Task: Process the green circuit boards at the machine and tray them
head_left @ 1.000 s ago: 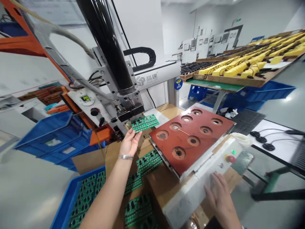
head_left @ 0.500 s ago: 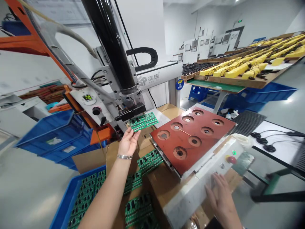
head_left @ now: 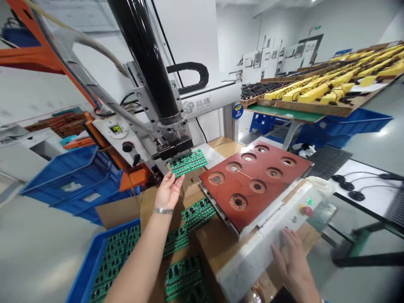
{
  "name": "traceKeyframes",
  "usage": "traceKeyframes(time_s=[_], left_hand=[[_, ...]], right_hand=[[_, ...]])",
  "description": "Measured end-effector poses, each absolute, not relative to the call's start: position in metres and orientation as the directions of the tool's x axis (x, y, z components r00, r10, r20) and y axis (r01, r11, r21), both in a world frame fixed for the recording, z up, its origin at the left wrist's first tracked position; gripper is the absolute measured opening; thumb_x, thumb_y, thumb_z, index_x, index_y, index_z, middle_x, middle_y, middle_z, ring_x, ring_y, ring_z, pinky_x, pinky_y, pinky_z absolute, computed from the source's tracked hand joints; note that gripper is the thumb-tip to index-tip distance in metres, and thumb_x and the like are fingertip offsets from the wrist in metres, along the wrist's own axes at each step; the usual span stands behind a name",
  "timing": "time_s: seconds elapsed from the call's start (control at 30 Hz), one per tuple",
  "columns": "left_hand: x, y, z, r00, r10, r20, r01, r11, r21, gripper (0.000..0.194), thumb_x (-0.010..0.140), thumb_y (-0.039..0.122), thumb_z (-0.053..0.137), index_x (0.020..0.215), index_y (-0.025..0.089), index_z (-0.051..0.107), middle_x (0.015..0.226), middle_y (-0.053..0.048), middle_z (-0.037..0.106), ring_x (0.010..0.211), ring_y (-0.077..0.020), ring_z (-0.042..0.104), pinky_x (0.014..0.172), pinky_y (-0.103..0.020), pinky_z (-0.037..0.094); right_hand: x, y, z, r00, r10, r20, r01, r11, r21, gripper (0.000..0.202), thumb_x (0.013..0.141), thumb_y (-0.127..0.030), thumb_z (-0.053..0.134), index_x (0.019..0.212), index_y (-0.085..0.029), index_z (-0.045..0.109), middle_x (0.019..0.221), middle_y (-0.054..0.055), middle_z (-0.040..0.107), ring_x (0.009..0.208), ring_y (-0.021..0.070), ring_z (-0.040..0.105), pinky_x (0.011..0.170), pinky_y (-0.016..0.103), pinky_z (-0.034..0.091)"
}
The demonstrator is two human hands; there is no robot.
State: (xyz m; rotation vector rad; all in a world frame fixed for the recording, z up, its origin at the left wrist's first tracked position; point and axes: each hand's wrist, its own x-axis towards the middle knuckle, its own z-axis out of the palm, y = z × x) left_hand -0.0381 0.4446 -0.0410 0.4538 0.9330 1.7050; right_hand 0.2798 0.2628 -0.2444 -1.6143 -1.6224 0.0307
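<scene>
Head view: nearest, the right hand (head_left: 293,263) rests on a long, whitish metal control box (head_left: 249,261), thumb apart from its fingers. To the left, green circuit boards with black components (head_left: 184,275) lie near a blue plastic bin (head_left: 82,273). Beyond these, the left hand (head_left: 169,189) pinches the near edge of a green rectangular circuit board (head_left: 191,163) between its fingers, just below a machine's black cylindrical head (head_left: 145,59), left of a reddish-brown plate with round recesses (head_left: 225,210). Far right, yellow blocks (head_left: 307,96) fill wooden trays (head_left: 344,110).

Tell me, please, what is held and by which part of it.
Left grip: a green rectangular circuit board, by its near left corner. Right grip: nothing visibly held.
</scene>
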Motion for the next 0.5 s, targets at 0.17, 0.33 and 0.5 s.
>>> traceKeyframes(time_s=[0.17, 0.33, 0.5], left_hand=[[-0.035, 0.45, -0.0388, -0.348, 0.926, -0.144, -0.631, -0.118, 0.767, 0.021, 0.082, -0.004, 0.048, 0.075, 0.01, 0.061, 0.076, -0.003, 0.069, 0.074, -0.0134, 0.066, 0.071, -0.031, 0.056], [-0.0325, 0.4524, -0.0386, -0.343, 0.93, -0.134, -0.628, -0.121, 0.769, 0.019, 0.081, -0.003, 0.049, 0.076, 0.01, 0.062, 0.078, -0.003, 0.069, 0.075, -0.0142, 0.066, 0.072, -0.031, 0.056], [-0.0341, 0.4515, -0.0398, -0.336, 0.933, -0.133, -0.623, -0.115, 0.773, 0.019, 0.081, -0.004, 0.05, 0.076, 0.01, 0.062, 0.078, -0.003, 0.069, 0.075, -0.0142, 0.066, 0.072, -0.032, 0.056]], right_hand=[[0.2789, 0.263, -0.2427, 0.169, 0.84, 0.516, 0.818, 0.173, -0.549, 0.054, 0.089, -0.049, 0.04, 0.127, -0.011, 0.038, 0.124, 0.02, 0.047, 0.125, 0.036, 0.037, 0.096, 0.058, 0.039], [0.2775, 0.2628, -0.2405, 0.176, 0.838, 0.516, 0.817, 0.168, -0.551, 0.053, 0.088, -0.047, 0.041, 0.129, -0.013, 0.037, 0.125, 0.019, 0.045, 0.125, 0.0352, 0.038, 0.097, 0.058, 0.039], [0.2772, 0.2634, -0.2407, 0.183, 0.838, 0.515, 0.818, 0.161, -0.553, 0.051, 0.089, -0.045, 0.042, 0.128, -0.013, 0.038, 0.125, 0.019, 0.044, 0.124, 0.035, 0.038, 0.097, 0.057, 0.04]])
